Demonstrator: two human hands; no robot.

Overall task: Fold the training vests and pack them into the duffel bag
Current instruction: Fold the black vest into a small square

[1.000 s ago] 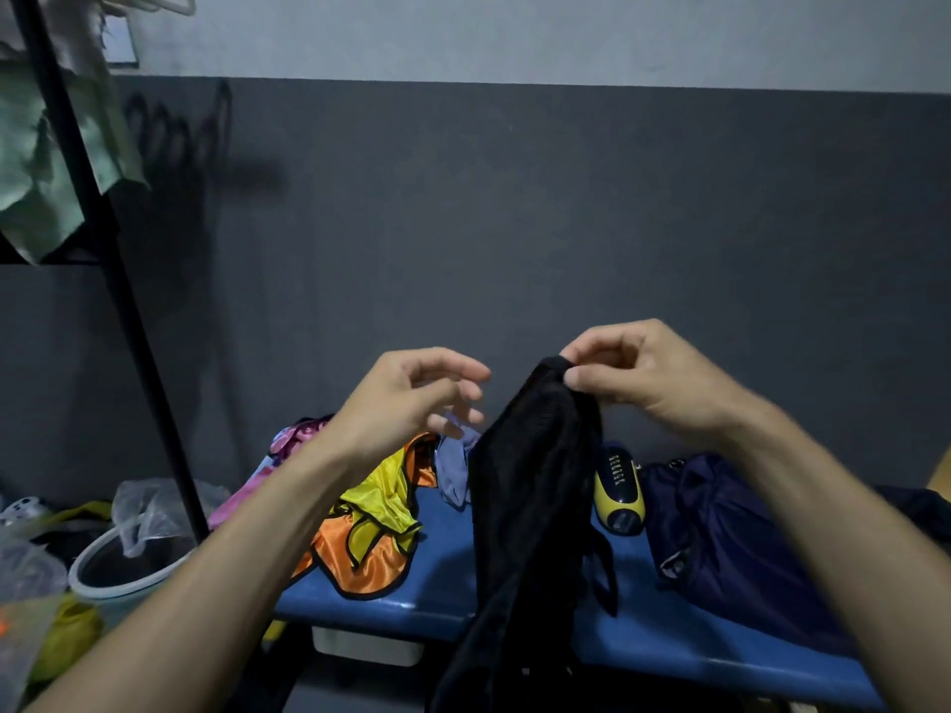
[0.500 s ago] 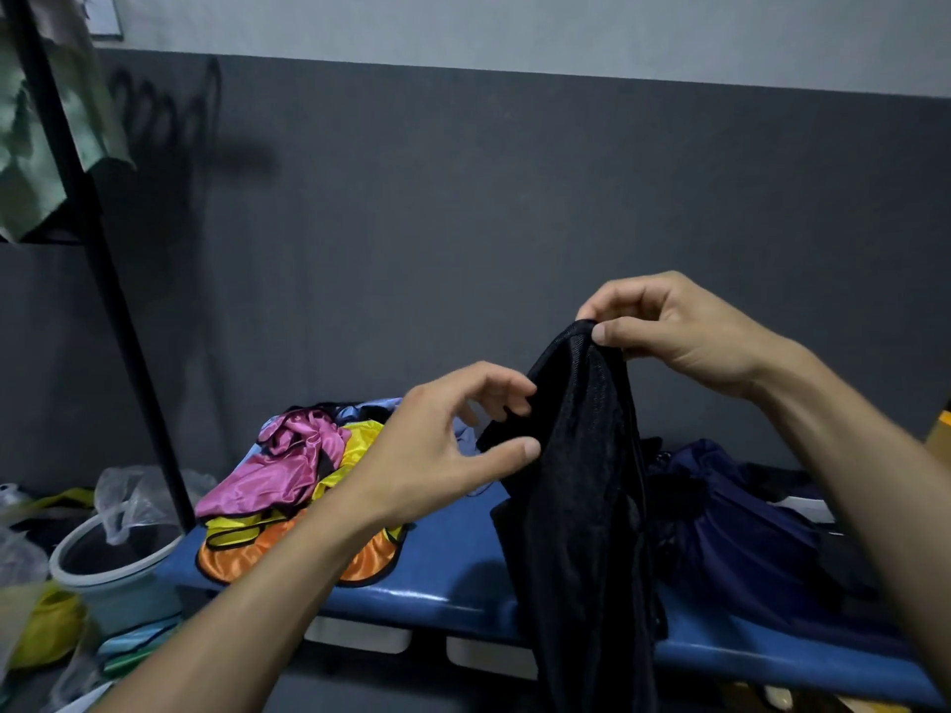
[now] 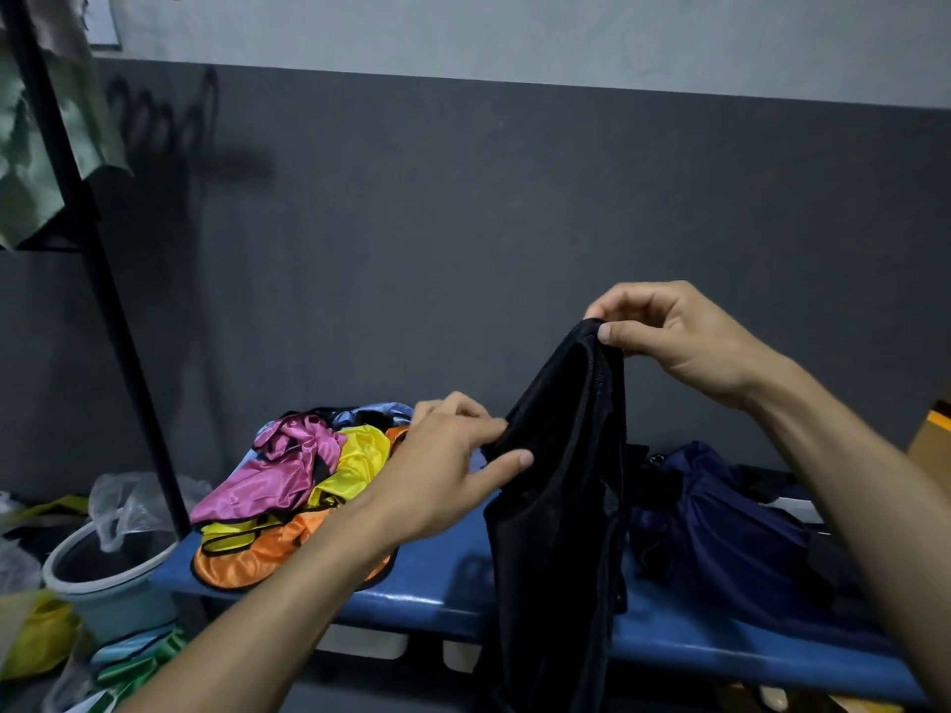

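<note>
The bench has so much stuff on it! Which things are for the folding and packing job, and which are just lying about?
For the job:
- black vest, held up by the right hand and left hand
- pile of coloured vests
- navy duffel bag
- blue bench

Just lying about:
- bucket with a plastic bag
- black pole
- green cloth

Looks like I'm in some kind of storage or changing room: two-tone grey wall (image 3: 514, 223), a blue padded bench (image 3: 442, 584) piled with shiny colored vests (image 3: 288, 486), a black clothes rack (image 3: 103, 280), and a bucket (image 3: 103, 573) among bags on the floor.
</note>
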